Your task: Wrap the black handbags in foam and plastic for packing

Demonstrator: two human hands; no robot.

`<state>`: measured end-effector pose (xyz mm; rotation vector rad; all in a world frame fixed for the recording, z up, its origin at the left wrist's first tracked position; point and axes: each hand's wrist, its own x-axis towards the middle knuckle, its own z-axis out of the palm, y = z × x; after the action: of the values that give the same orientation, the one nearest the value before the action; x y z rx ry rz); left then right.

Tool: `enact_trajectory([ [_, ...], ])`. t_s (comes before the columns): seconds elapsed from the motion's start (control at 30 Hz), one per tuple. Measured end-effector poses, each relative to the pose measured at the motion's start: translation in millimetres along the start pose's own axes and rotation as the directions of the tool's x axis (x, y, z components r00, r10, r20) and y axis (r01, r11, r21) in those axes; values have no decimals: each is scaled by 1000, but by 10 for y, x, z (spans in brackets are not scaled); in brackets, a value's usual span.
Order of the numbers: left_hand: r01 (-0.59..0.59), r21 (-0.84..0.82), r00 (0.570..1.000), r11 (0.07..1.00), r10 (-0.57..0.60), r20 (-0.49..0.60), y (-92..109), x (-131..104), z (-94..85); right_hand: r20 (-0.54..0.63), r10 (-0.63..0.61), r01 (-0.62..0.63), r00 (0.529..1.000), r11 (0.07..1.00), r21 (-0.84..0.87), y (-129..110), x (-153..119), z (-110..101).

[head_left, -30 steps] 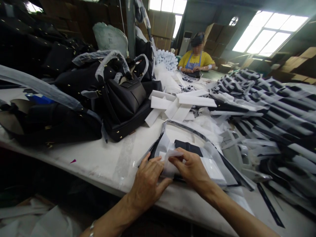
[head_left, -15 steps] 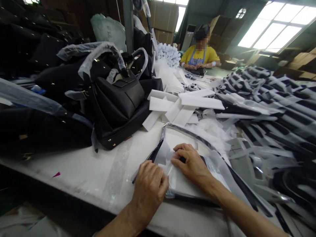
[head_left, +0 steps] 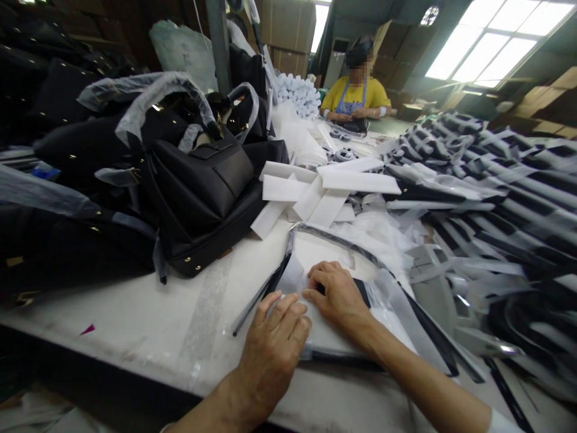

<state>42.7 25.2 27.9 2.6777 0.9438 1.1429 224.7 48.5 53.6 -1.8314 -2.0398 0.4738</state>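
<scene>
My left hand (head_left: 273, 340) lies flat, fingers apart, on a white sheet of wrapping (head_left: 324, 334) at the near edge of the white table (head_left: 148, 313). My right hand (head_left: 336, 294) presses on the same wrapping just beyond it, fingers curled over a black strap piece (head_left: 363, 291) that is partly covered. Clear plastic film (head_left: 392, 288) spreads around the wrapped piece. A black strap (head_left: 261, 291) runs out to the left of the hands.
Black handbags (head_left: 198, 186) with plastic-wrapped handles are piled at the left. White foam strips (head_left: 324, 189) lie mid-table. Several wrapped black straps (head_left: 496, 192) are heaped at the right. A person in a yellow shirt (head_left: 356, 99) sits at the far end.
The white wrapping that my fingers held raised a second ago now lies flat under both hands. My left hand went from a fist to spread fingers.
</scene>
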Motion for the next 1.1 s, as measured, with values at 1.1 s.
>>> enact_trajectory([
  [1.1, -151, 147, 986, 978, 159, -47, 8, -78, 141, -374, 613, -583, 696, 787, 203, 1010, -1362, -1764],
])
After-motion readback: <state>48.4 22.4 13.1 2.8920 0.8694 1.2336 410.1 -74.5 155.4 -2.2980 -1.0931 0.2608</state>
